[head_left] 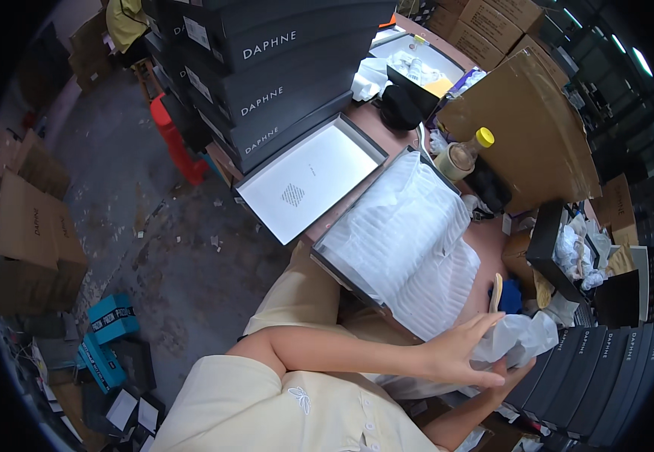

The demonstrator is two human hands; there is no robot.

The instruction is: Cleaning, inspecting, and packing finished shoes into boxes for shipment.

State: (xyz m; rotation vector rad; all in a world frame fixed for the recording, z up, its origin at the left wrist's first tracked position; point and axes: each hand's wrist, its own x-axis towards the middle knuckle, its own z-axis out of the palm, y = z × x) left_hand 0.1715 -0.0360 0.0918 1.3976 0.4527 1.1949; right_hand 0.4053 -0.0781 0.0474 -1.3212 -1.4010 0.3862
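A piece of crumpled white tissue paper [522,339] is between my two hands at the lower right. My left hand [455,354] curves around its left side, thumb and fingers on either side of it. From below, my right hand [511,380] grips its lower edge, partly hidden by the paper and my left hand. In front of me a shoebox [349,282] lies open on the pinkish table, lined with white wrapping paper [402,233] that spills over its near side. What lies under the wrapping is hidden. A white-lined box lid [312,181] rests beside it.
Dark shoeboxes [282,83] are stacked high at the far left of the table; more boxes [598,369] stand in a row at right. A yellow-capped jar [458,158] stands behind the open box. A red stool [176,135] and cartons [33,233] are on the left floor.
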